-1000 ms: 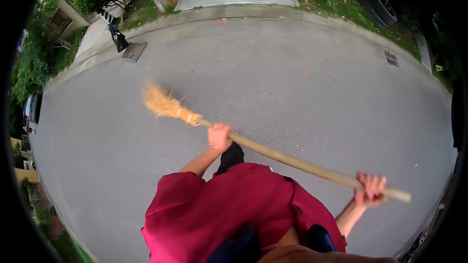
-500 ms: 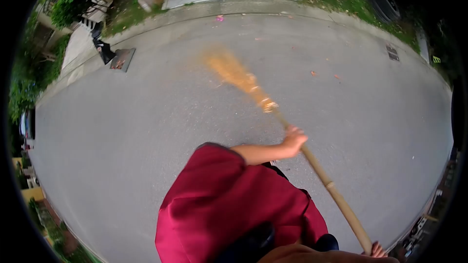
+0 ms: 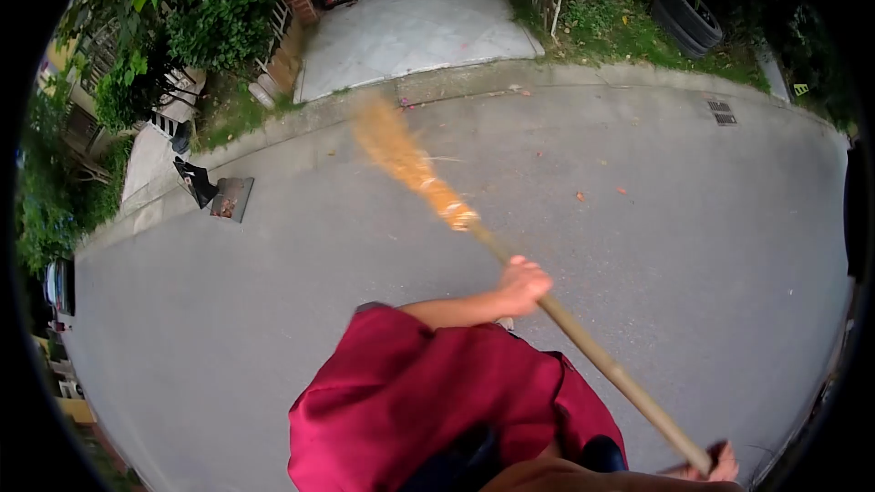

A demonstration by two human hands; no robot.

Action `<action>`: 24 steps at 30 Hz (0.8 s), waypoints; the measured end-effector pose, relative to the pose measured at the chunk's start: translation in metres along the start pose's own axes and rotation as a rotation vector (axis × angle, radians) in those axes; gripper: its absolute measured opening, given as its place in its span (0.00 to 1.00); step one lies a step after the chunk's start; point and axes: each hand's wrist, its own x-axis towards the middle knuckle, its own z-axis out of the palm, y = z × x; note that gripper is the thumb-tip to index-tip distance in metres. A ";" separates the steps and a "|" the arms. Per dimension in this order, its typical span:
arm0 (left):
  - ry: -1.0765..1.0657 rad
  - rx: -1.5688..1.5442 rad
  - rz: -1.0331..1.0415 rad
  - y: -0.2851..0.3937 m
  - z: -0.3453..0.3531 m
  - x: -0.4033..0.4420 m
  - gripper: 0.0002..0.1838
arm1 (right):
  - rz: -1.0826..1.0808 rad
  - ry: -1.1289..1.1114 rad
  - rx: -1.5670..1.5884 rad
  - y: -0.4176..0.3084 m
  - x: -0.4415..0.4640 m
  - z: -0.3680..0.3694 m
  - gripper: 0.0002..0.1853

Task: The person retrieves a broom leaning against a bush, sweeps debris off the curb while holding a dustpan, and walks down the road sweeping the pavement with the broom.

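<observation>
Far left there's a dustpan-looking thing (image 3: 233, 200) on the road (image 3: 228, 319), then the broom (image 3: 492, 241), straw end (image 3: 394, 148) up-left of both hands, handle (image 3: 592, 351) slanting down-right. Left hand (image 3: 526, 284) is nearer the straw, grip wrapped snug round the handle; right hand (image 3: 724, 462) looks curled round the lower end.

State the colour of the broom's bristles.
Golden orange: the bristles show best in the head view, the only one, though motion blurs their tips.

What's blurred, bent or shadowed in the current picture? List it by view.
Head view: broom bristles smeared, likely by motion, broom handle clearer; head view: curb bowed by wide-angle distortion; head view: soft light, no crisp shadows on road.
</observation>
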 end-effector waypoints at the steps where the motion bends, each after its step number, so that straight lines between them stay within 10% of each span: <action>1: 0.059 0.064 -0.086 -0.035 -0.013 -0.025 0.09 | 0.082 0.099 0.054 0.046 -0.003 0.008 0.14; 8: 0.161 0.279 -0.714 -0.326 -0.129 -0.218 0.08 | 0.774 -0.253 0.262 0.388 -0.076 0.202 0.12; 13: 0.056 0.197 -0.570 -0.398 -0.118 -0.217 0.06 | 0.748 -0.003 0.032 0.386 -0.118 0.255 0.13; 16: 0.217 -1.025 -1.179 -0.360 -0.065 -0.123 0.08 | 0.561 0.196 -0.230 0.303 -0.137 0.263 0.15; 18: 0.104 -0.252 -0.286 -0.309 -0.014 -0.075 0.07 | 0.419 0.108 -0.218 0.226 -0.140 0.276 0.16; 23: -0.101 -0.390 0.141 -0.174 0.015 0.064 0.07 | 0.017 0.086 -1.566 0.071 -0.163 0.260 0.14; 24: -0.120 -0.429 0.199 -0.159 0.018 0.081 0.06 | -0.024 -0.022 -1.129 0.098 -0.153 0.318 0.12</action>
